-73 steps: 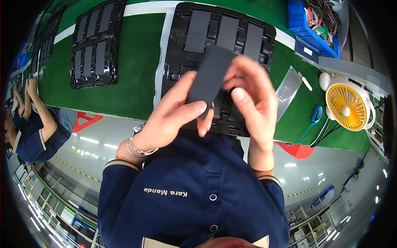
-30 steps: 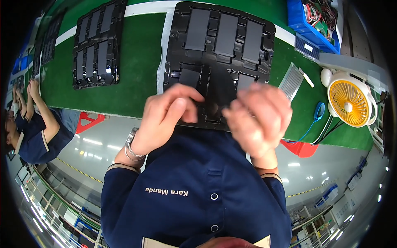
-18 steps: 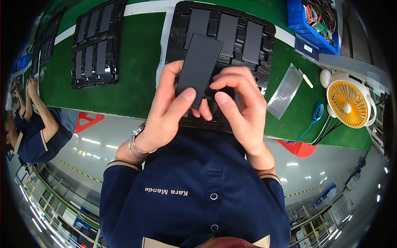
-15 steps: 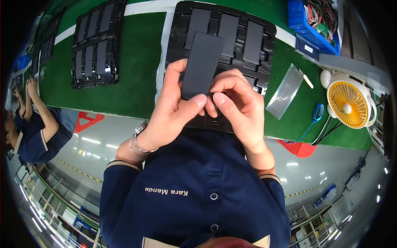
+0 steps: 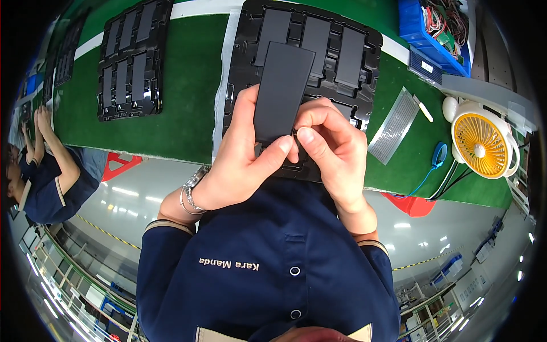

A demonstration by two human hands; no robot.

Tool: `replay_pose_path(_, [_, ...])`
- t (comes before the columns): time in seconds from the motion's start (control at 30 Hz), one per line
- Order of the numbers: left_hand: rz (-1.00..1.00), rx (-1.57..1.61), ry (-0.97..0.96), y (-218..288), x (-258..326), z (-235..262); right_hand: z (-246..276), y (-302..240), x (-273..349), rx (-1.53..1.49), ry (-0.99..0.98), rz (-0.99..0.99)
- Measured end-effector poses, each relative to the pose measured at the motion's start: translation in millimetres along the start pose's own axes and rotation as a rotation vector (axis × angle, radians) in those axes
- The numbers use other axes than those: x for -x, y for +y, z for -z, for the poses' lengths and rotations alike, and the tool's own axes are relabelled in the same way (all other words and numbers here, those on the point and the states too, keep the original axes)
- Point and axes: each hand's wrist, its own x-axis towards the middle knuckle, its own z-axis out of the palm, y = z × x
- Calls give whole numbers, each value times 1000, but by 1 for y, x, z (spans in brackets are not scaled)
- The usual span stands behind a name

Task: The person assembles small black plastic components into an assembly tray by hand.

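Note:
A flat dark grey slab (image 5: pixel 283 91), which looks like a battery pack, is raised above the near part of a black moulded tray (image 5: pixel 244 43). My left hand (image 5: pixel 242 162) is closed on it, the thumb on its lower end and the fingers along its left side and underneath. At its lower right corner my right hand (image 5: pixel 337 149) pinches thumb against forefinger; whatever lies between those fingertips is too small to make out. Behind the held piece, similar slabs (image 5: pixel 350 60) sit in the tray's pockets. Part of the tray is hidden by my hands.
On the green bench (image 5: pixel 188 85) a second loaded tray (image 5: pixel 130 114) lies to the left. To the right are a silver perforated sheet (image 5: pixel 393 128), a white pen-like tool (image 5: pixel 423 109), a blue strap (image 5: pixel 439 154), a yellow-white fan (image 5: pixel 480 145) and a blue wire bin (image 5: pixel 424 43). Another person (image 5: pixel 54 188) works far left.
The slab and both hands have shifted very slightly to the right. My left thumb is a little lower on the slab's end; the pinch of my right hand stays at the corner.

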Motion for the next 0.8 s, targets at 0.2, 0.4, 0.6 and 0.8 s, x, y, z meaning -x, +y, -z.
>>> replay_pose_path(0.2, [9,-143,-13,2,2,0,2,0,2,55,0,-13])
replay_pose_path(0.4, [-121,-419,36,5,-2,0,9,0,2,290,25,20])
replay_pose_path(0.6, [518,816,-442,5,-3,12,35,-9,-23,483,64,452])
replay_pose_path(0.8, [723,1092,-476,-5,1,-4,27,-7,-14,432,227,233])
